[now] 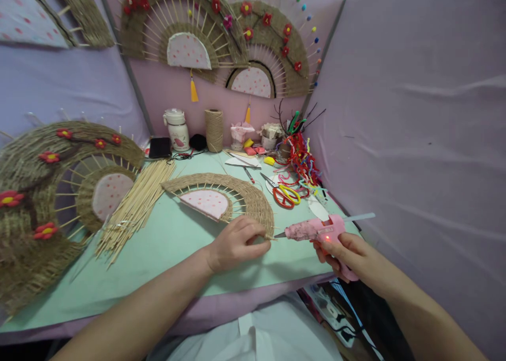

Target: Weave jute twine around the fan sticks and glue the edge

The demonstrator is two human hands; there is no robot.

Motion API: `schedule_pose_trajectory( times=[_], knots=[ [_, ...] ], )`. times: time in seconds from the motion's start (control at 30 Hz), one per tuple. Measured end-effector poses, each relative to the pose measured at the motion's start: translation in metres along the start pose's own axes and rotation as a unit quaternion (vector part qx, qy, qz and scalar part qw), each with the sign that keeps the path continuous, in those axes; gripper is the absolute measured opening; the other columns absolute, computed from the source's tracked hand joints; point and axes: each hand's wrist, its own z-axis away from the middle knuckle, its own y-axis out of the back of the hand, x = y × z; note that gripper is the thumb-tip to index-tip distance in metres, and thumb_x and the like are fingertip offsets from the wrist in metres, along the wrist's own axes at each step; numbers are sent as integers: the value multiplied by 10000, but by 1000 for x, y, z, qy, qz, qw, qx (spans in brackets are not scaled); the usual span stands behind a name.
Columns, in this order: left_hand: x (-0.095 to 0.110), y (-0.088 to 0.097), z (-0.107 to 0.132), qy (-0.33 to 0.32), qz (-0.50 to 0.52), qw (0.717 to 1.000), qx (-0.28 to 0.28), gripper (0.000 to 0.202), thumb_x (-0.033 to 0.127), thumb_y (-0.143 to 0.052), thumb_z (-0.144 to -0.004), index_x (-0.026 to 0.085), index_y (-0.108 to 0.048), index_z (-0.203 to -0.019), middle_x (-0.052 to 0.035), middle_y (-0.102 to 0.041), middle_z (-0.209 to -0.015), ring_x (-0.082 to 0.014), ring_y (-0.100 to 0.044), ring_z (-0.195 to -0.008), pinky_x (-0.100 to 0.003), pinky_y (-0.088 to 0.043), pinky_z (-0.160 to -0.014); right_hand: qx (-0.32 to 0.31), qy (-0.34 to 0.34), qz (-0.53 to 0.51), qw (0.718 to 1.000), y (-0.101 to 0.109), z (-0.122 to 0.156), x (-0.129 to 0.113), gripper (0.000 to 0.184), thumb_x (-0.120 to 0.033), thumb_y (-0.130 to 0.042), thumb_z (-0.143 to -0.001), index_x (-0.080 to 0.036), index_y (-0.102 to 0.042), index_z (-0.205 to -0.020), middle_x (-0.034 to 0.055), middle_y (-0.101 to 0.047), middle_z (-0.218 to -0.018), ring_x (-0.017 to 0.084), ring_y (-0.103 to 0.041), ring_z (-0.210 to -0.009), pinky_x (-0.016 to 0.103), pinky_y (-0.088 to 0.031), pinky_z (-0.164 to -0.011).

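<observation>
A half-round woven twine fan (259,200) with a dotted fabric centre (207,203) lies on the table in front of me. My left hand (241,243) pinches the fan at its near right corner. A pink hot glue gun (312,230) is in my right hand (348,255), its red light lit and a clear glue stick (361,217) poking out of the back. Its metal nozzle points left, right beside the corner under my left fingers; whether it touches the twine I cannot tell.
A pile of thin bamboo sticks (136,205) lies left of the fan, with a larger flowered fan (43,192) beyond. Behind stand a white cup (176,129) and a twine spool (214,130). Scissors (285,192) and red pipe cleaners (302,158) are at the right, near a fabric wall (415,113).
</observation>
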Motion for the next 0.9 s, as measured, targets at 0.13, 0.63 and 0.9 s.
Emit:
schedule_pose_trajectory(
  times=[0.13, 0.63, 0.9],
  knots=[
    [-1, -1, 0, 5, 1, 1000, 0, 89, 180, -581, -834, 198, -602, -918, -33, -619, -869, -151, -540, -857, -287, -429, -766, 9, -8, 0, 1000, -1, -2, 6, 526, -696, -488, -728, -182, -465, -622, -60, -357, -505, 75, -365, -414, 222, -306, -411],
    [-3, -1, 2, -41, -31, 999, 5, 108, 158, -577, -829, 205, -618, -917, -42, -624, -922, -164, -535, -883, -302, -428, -779, 22, -1, 73, 997, 0, 0, 9, 568, -745, -402, -738, -208, -389, -556, -23, -430, -455, 103, -392, -443, 250, -308, -449],
    [-3, -3, 3, -13, -3, 1000, -3, 113, 179, -573, -839, 207, -618, -939, -43, -624, -910, -163, -541, -894, -300, -430, -778, 19, 7, 87, 996, 1, 0, 9, 547, -704, -406, -772, -204, -400, -550, -15, -438, -469, 112, -399, -470, 257, -326, -478]
  ],
)
